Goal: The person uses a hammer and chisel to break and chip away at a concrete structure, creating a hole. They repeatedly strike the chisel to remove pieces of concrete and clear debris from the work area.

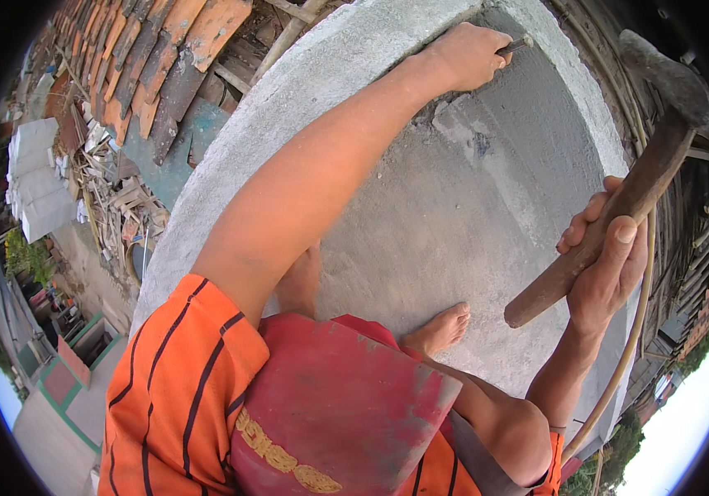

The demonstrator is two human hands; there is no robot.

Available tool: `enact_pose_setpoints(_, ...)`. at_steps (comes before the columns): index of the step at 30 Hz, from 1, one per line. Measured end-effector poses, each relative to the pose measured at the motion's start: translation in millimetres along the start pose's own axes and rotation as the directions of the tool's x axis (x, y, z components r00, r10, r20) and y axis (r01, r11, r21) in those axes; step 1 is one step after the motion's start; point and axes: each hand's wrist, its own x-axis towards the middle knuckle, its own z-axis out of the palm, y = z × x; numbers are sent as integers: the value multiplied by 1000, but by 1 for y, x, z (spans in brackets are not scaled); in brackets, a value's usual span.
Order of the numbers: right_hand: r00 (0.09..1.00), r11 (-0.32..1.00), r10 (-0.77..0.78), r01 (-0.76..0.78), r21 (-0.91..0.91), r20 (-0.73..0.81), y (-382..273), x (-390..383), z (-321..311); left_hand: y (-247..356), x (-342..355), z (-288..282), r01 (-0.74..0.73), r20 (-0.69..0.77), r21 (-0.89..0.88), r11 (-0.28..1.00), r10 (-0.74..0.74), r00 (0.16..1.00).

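Observation:
My left hand [472, 56] is closed round a metal chisel [520, 44], with only a short end of it showing past the fingers. It rests low by the inner side of the pale concrete rim [346, 62], at the far corner of the grey concrete surface [421, 207]. On the right, my right hand [606, 264] grips a hammer [648, 169] by its thick wooden handle. The hammer's worn metal head [677, 83] is raised up and to the right, apart from the chisel. Under the left hand, the chisel's other end is hidden.
My bare feet [441, 329] stand on the concrete. A light patch [495, 157] marks the surface near the left hand. A tan hose [631, 347] runs along the right side. Beyond the rim lie tiled roofs [144, 62], wood scraps and ground far below.

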Motion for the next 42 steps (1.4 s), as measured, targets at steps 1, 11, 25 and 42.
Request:
enact_pose_setpoints(1,993,998,-48,45,-36,-108,-10,6,1,3,1,4,-22,-9,0,1000,22,1000)
enact_pose_setpoints(11,919,934,346,-316,-169,191,-4,17,10,14,-13,-4,13,4,4,1000,-13,1000)
enact_pose_setpoints(25,841,858,460,-339,-385,285,16,27,12,16,-25,-14,-90,-40,-101,991,87,995)
enact_pose_setpoints(42,885,917,388,-342,-207,256,2,35,0,18,3,-10,-10,4,-42,999,10,1000)
